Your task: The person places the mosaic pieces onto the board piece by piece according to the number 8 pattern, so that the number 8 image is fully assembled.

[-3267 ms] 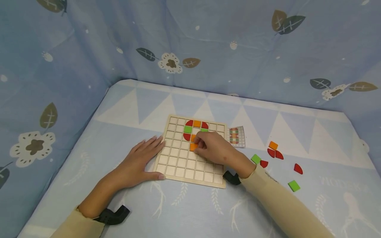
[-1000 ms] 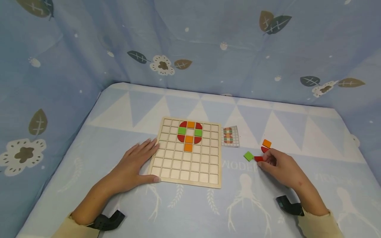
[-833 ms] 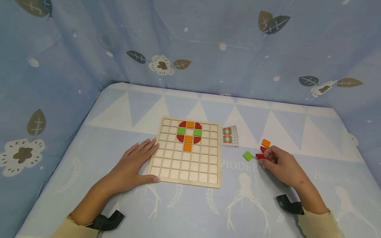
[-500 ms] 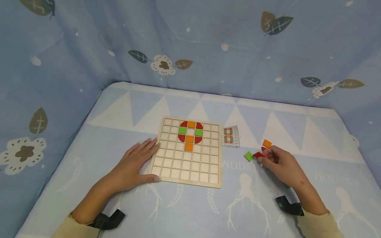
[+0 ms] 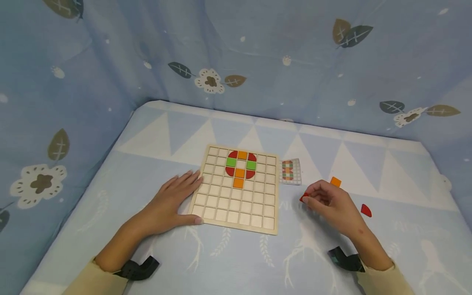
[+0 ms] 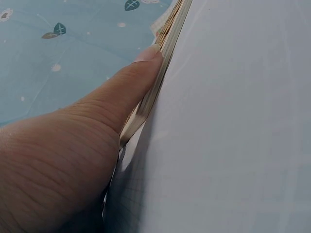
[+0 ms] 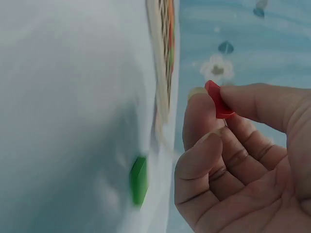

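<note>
My right hand (image 5: 337, 207) pinches a red quarter-circle tile (image 7: 219, 101) between thumb and index finger, raised above the cloth to the right of the board. The other fingers of that hand are curled loosely. A wooden grid board (image 5: 221, 205) lies in the middle. On it, red quarter-circles, two green squares (image 5: 251, 165) and several orange squares (image 5: 238, 182) form a rounded figure with a stem. My left hand (image 5: 167, 205) lies spread at the board's left side, fingertips on its edge and thumb (image 6: 131, 82) against the near corner.
A small printed pattern card (image 5: 291, 174) sits against the board's right side. Beyond the right hand lies an orange square (image 5: 335, 181), and a red quarter-circle (image 5: 366, 210) is farther right. The right wrist view shows a green tile (image 7: 139, 180) on the cloth.
My right hand has gone from the board to the loose tiles at the right, taken a red quarter-circle tile, and lifted it leftward. My left hand has stayed on the board's edge.
</note>
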Available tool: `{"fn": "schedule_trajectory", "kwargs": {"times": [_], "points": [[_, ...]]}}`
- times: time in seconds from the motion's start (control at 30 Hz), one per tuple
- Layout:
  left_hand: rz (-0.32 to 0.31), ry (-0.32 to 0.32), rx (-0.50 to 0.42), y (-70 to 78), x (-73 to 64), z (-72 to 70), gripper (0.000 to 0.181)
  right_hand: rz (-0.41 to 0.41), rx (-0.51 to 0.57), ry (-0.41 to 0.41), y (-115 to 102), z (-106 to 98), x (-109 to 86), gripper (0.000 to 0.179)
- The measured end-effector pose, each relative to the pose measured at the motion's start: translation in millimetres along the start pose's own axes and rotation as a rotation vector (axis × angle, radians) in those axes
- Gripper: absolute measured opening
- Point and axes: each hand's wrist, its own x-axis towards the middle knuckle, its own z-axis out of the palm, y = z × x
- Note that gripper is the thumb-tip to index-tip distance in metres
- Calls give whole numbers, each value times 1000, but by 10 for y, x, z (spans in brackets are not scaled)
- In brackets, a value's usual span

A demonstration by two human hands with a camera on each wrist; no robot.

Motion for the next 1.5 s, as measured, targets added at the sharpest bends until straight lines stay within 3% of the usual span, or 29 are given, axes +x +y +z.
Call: {"fn": "schedule_trajectory", "kwargs": {"times": [0.27,0.57,0.77,1.03,1.5], "points": [[-12,9,8,11,5,12,110,-27,-37,-61,-324,301,336,11],[-25,-11,5,15,15,4,109,-38,-23,-163,-458,613,690,6],[-17,-11,9,20,15,-7,109,-54,-30,-196,-498,731,793,5],[-22,-14,12,14,16,-7,109,-78,-122,-210,-517,864,921,4],[-20,-17,10,28,18,-27,109,-71,-148,-204,-509,890,966,4]]}}
